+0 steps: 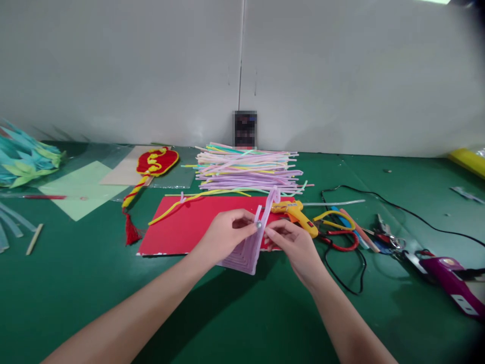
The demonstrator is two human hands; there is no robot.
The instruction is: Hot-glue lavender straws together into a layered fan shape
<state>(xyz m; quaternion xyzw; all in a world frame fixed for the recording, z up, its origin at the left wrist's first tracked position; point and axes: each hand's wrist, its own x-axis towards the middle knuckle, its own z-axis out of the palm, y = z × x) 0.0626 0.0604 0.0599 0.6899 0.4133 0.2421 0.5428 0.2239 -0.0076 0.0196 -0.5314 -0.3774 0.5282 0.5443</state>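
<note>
A lilac panel (242, 258) made of pipe cleaners bent in nested angles is held up in front of me, above the near edge of a red board (182, 230). My left hand (231, 230) pinches it near its upper part, thumb against fingers, and covers much of it. At its right edge my right hand (290, 240) has thumb and fingertips closed on the lilac strip. Loose lilac ends (273, 194) stick up above both hands. Just behind my right hand lies a yellow glue gun (301, 217).
A pile of pastel pipe cleaners (246, 169) lies at the back, before a dark pixelated object (245, 129). Scissors (341, 240), keys (390, 237), a black cable (379, 194) and a purple power strip (450, 283) lie right. A red-and-yellow fan-shaped ornament (157, 162) and teal petals (26, 156) lie left.
</note>
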